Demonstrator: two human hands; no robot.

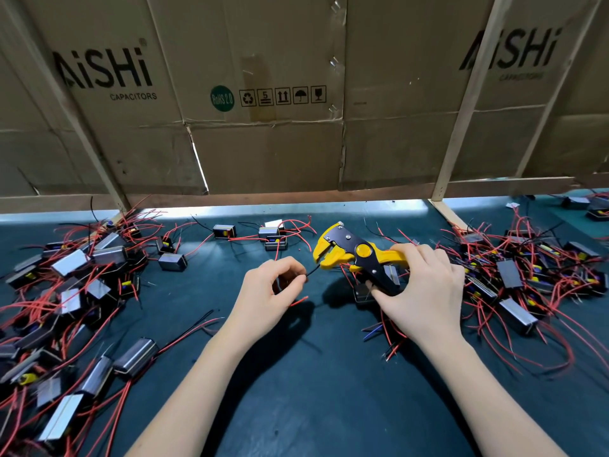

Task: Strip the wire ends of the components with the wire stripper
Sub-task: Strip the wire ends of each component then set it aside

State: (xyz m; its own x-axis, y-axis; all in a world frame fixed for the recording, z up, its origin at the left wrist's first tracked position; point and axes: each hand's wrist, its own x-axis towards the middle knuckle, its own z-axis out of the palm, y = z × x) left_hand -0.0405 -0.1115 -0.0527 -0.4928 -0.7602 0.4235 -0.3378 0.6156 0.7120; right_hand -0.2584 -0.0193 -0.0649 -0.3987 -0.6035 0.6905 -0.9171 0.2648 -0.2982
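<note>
Left of the stripper point(357, 255), the left hand point(268, 296) pinches a thin black wire point(312, 271) between thumb and fingertips. Wire's long axis runs up and right; its free end sits just at the open yellow jaws, not clearly inside. Right hand point(425, 288) curls round the handles of the stripper, not yet squeezed by my reading. Stripper: glossy yellow plastic, black steel plates, round yellow knob. A red wire point(298, 301) end pokes out below the left hand. Components point(71, 262), boxy and metal-faced, are heaped far left and right of the stripper on a dark mat point(296, 390).
</note>
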